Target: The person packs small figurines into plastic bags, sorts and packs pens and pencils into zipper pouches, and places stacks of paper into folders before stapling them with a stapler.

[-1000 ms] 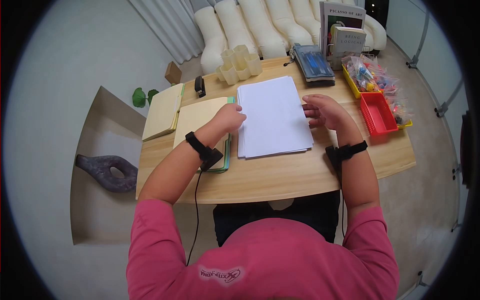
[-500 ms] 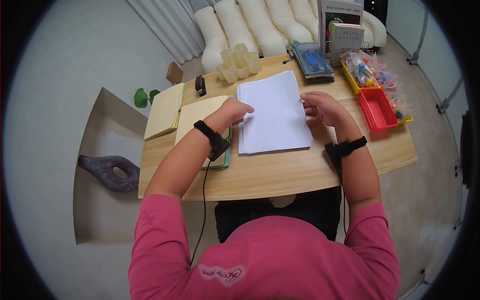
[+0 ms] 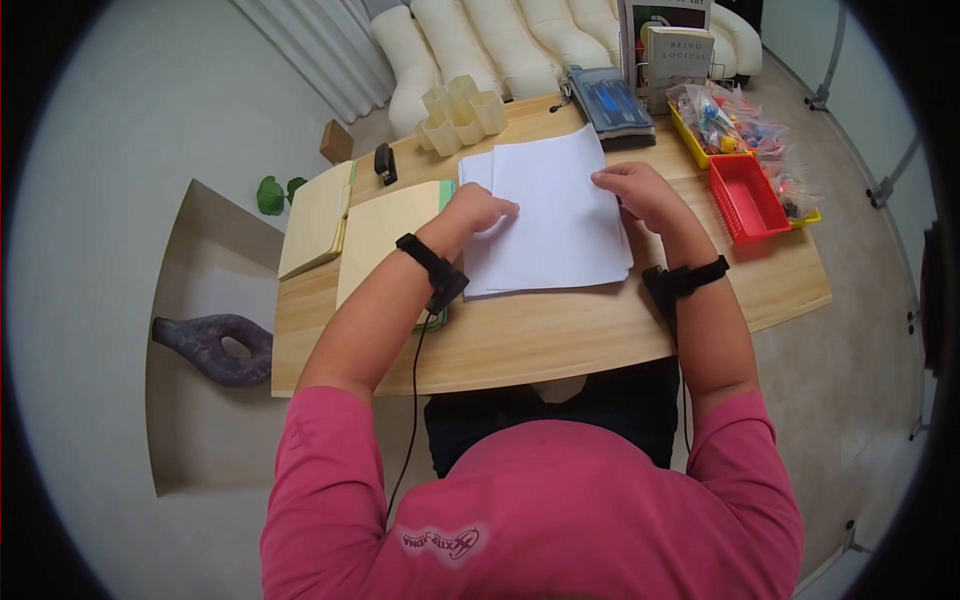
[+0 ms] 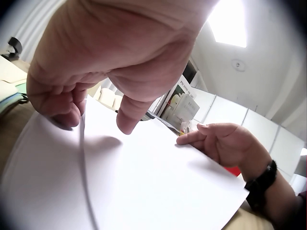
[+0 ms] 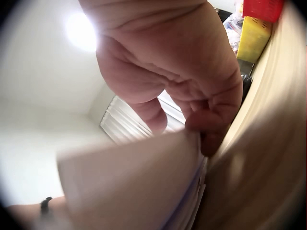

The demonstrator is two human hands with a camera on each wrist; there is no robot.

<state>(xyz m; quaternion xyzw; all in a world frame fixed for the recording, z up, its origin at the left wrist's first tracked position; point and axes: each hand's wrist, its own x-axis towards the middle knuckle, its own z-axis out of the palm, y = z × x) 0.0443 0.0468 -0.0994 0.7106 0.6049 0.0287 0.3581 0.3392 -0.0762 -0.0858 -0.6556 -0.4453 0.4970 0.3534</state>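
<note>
A stack of white paper [image 3: 550, 245] lies in front of me on the wooden table. Its upper sheets [image 4: 158, 177] are shifted to the right, leaving a strip of the lower sheets [image 3: 477, 250] bare on the left. At the left edge of those upper sheets, my left hand [image 3: 478, 213] holds them, thumb [image 4: 128, 117] on top and fingers curled at the edge. My right hand [image 3: 648, 197] grips their right edge, thumb above and bent fingers [image 5: 211, 127] at the side and below. In the right wrist view that edge stands raised above the tabletop [image 5: 254, 158].
Cream notebooks [image 3: 385, 230] lie left of the paper, one partly under my left forearm. Behind are a stapler [image 3: 385, 163], a cream hexagonal holder [image 3: 460, 115] and a blue pouch [image 3: 610, 100]. A red basket [image 3: 748, 200] and bagged items [image 3: 725, 125] stand on the right.
My left hand has moved right over the paper, and the upper sheets have slid right off the lower ones. The right hand has closed from loose fingers beside the stack to a grip.
</note>
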